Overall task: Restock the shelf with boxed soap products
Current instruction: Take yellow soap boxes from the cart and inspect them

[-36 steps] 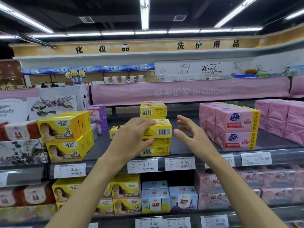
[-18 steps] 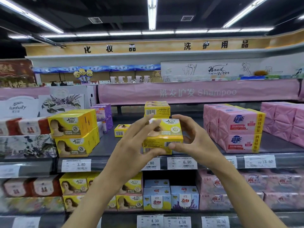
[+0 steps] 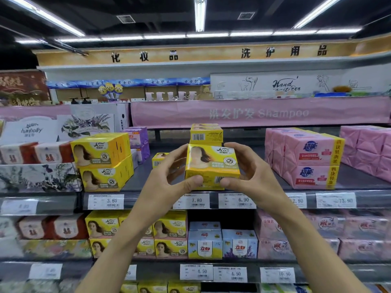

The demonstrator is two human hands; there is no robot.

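Note:
A yellow soap box [image 3: 212,162] with a woman's picture on its front hangs in front of the upper shelf [image 3: 357,180], its printed face towards me. My left hand [image 3: 167,182] grips its left end, thumb under the lower edge. My right hand [image 3: 251,172] grips its right end the same way. Behind the box a stack of the same yellow boxes [image 3: 206,134] stands on the shelf with barcodes facing out. One more yellow box [image 3: 159,159] lies flat just left of the stack.
Two larger yellow boxes [image 3: 101,161] are stacked at the left of the shelf, purple boxes [image 3: 138,137] behind them. Pink soap packs [image 3: 304,159] stand at the right. The lower shelf holds yellow boxes [image 3: 169,235], blue-white boxes [image 3: 222,244] and pink packs [image 3: 279,235]. Price tags [image 3: 237,200] line the shelf edge.
The yellow box came off the stack, where my left hand held it barcode out. Both hands now hold it, and it has turned its printed front towards me.

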